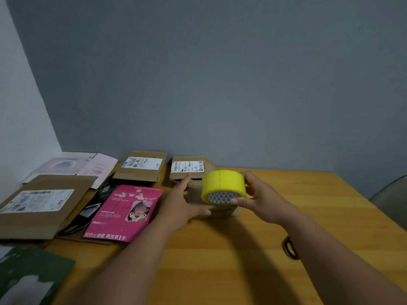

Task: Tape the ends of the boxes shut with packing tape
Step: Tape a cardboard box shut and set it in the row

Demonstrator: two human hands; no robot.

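Right hand [259, 194] gripping tape roll [222, 187], above box [220, 211]

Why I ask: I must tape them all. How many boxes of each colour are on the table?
Brown cardboard boxes: 4
Magenta box: 1
Pale pink box: 1
Black flattened box: 1
Total: 7
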